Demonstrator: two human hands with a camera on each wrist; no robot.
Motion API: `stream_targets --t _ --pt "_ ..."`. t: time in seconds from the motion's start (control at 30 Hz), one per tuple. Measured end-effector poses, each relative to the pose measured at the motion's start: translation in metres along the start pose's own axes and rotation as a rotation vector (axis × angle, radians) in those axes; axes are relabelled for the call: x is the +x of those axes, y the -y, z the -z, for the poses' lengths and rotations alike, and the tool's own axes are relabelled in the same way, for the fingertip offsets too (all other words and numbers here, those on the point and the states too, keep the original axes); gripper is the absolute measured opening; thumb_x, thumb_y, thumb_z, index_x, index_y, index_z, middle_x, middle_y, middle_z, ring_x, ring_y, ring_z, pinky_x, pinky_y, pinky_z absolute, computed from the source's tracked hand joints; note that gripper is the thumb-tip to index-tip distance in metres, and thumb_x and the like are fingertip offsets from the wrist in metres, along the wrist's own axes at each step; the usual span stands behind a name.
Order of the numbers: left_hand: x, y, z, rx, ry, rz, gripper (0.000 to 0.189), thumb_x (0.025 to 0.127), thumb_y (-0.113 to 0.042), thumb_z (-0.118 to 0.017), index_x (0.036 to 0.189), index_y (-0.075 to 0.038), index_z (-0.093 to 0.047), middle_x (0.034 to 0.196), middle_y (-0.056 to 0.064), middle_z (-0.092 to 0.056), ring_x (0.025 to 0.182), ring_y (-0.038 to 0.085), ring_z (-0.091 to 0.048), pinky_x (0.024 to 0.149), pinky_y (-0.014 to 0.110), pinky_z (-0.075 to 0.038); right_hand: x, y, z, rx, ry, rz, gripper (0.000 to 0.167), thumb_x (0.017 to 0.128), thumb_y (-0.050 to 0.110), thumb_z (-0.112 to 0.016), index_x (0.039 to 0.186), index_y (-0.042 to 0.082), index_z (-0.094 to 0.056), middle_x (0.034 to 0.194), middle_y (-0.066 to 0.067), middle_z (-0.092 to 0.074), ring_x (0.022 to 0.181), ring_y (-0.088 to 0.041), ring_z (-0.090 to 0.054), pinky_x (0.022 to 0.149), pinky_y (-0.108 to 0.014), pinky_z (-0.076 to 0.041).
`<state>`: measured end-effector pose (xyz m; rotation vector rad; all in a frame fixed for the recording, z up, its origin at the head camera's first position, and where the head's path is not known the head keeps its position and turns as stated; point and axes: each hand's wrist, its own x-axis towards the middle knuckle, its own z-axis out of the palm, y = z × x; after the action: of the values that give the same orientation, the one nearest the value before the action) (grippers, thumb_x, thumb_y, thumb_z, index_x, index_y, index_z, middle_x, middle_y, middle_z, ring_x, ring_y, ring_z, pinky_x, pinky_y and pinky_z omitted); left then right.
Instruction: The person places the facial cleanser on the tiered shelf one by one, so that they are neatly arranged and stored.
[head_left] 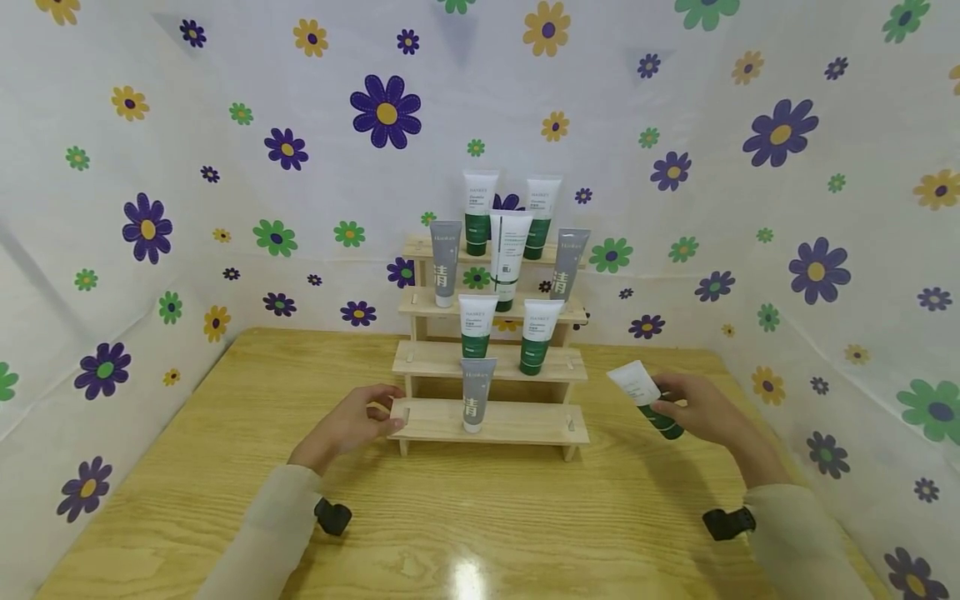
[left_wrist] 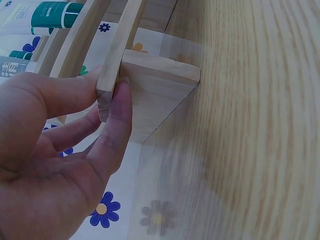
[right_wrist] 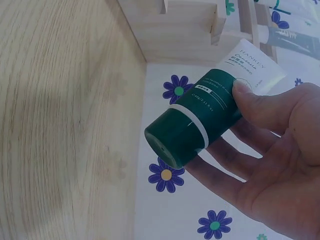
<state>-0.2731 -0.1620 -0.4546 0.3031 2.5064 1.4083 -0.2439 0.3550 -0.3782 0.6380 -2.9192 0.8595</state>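
My right hand (head_left: 693,406) grips a white and green squeeze tube (right_wrist: 210,110), tilted with its green cap low, to the right of a stepped wooden display rack (head_left: 491,421). At the rack's left end my left hand (head_left: 358,423) pinches the edge of the lowest shelf (left_wrist: 112,75) between thumb and fingers. A grey tube (head_left: 476,395) stands on that lowest shelf. Two white and green tubes (head_left: 538,337) are on the shelf above. Higher up stand two more grey tubes (head_left: 444,262), a taller white tube (head_left: 510,258) and two white and green tubes (head_left: 480,212) on top.
The rack stands on a wood-grain table (head_left: 450,533). Behind and at both sides hangs a white cloth (head_left: 300,208) printed with flowers. Each wrist carries a black strap-on device (head_left: 332,517).
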Motion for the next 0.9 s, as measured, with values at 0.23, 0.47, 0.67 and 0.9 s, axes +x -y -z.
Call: stream_targets --t 0.23,0.47,0.67,0.9 --pt "-0.001 0.001 0.000 0.011 -0.005 -0.014 0.044 0.096 -0.011 -0.073 0.138 -0.007 -0.059 0.123 0.016 -0.060 0.098 0.020 -0.065 0.080 0.033 -0.058 0.005 0.008 -0.004 0.029 -0.012 -0.008 0.030 0.097 -0.002 -0.065 0.125 -0.014 -0.062 0.116 -0.032 -0.069 0.099 -0.045 -0.072 0.083 -0.055 -0.061" --pt "-0.001 0.001 0.000 0.006 -0.006 -0.017 0.044 0.096 -0.010 -0.072 0.138 -0.007 -0.059 0.122 0.016 -0.060 0.097 0.019 -0.065 0.080 0.033 -0.058 0.008 0.018 -0.007 0.062 -0.017 -0.026 0.032 0.098 -0.003 -0.063 0.128 -0.014 -0.060 0.118 -0.031 -0.069 0.102 -0.045 -0.071 0.084 -0.055 -0.061" --pt "-0.002 -0.002 0.000 0.004 -0.005 -0.012 0.043 0.096 -0.010 -0.072 0.137 -0.006 -0.059 0.121 0.015 -0.061 0.096 0.019 -0.065 0.079 0.032 -0.058 0.011 0.025 -0.011 0.108 -0.019 -0.029 0.037 0.099 -0.002 -0.062 0.134 -0.014 -0.057 0.123 -0.031 -0.068 0.107 -0.045 -0.070 0.089 -0.055 -0.060" --pt "-0.001 -0.002 0.000 0.000 -0.002 -0.017 0.043 0.097 -0.009 -0.072 0.138 -0.006 -0.059 0.121 0.015 -0.060 0.095 0.019 -0.065 0.080 0.032 -0.058 0.017 0.031 -0.015 0.144 -0.017 -0.033 0.038 0.101 -0.001 -0.060 0.137 -0.012 -0.055 0.127 -0.032 -0.065 0.112 -0.048 -0.067 0.094 -0.058 -0.058"
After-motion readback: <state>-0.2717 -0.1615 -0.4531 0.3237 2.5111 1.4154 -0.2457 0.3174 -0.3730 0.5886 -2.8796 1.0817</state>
